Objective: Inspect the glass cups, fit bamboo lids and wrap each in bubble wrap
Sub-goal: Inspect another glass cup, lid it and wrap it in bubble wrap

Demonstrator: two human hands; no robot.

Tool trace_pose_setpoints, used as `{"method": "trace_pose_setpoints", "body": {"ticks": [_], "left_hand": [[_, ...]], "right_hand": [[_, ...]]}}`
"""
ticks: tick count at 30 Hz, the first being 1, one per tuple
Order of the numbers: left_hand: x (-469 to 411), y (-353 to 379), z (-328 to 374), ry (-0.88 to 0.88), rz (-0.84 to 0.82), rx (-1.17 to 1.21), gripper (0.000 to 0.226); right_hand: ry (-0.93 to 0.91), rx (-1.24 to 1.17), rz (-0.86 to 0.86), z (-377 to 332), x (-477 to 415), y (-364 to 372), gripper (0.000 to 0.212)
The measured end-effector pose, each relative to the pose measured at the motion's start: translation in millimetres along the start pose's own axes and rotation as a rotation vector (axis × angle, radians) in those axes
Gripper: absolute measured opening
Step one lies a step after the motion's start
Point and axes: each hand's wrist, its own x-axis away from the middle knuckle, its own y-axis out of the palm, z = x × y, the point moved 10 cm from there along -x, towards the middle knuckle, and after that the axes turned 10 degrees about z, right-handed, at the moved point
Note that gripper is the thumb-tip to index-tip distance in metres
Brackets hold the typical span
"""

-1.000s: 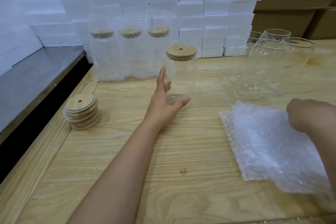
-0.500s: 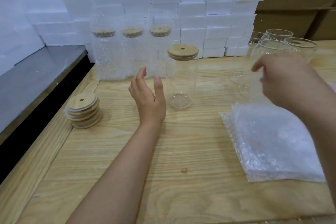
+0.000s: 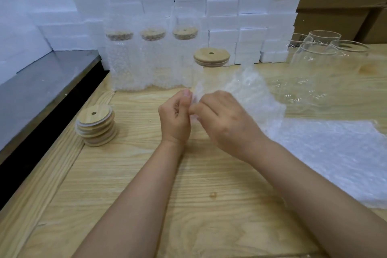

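Both forearms reach in from the near edge and converge over the table (image 3: 125,174). The left hand (image 3: 174,115) has its fingers curled, thumb and forefinger pinching the edge of a bubble wrap sheet (image 3: 249,92). The right hand (image 3: 226,123) is back-up, fingertips closed on the same edge, touching the left's. The sheet rises beyond and right of the fingers (blurred). The lidded glass cup (image 3: 211,57) stands upright just beyond the fingertips, partly behind the sheet. The stack of bamboo lids (image 3: 95,125) sits well left of the left fingers, and the bubble wrap pile (image 3: 335,157) lies right of the right wrist.
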Motion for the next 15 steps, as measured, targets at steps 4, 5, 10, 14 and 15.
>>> {"method": "trace_pose_setpoints", "body": {"ticks": [4,5,10,14,15], "left_hand": [[2.6,10.7,-5.8,-0.089,-0.1,0.083,0.019],[3.9,12.5,-6.4,-0.09,-0.114,0.068,0.017],[6.1,11.0,-5.4,-0.059,-0.098,0.009,0.017],[6.9,9.1,-1.1,-0.028,-0.077,-0.015,0.02],[6.6,8.4,-1.6,-0.035,-0.072,-0.017,0.02]], "right_hand": [[0.102,-0.121,-0.039,5.3,17.6,10.4,0.012],[0.143,-0.159,-0.021,9.7,19.6,8.1,0.013],[0.402,-0.07,0.145,42.7,28.5,-9.4,0.025],[0.396,0.196,0.071,50.3,35.2,-6.3,0.033],[0.386,0.244,0.053,50.8,36.1,-5.5,0.034]]}}
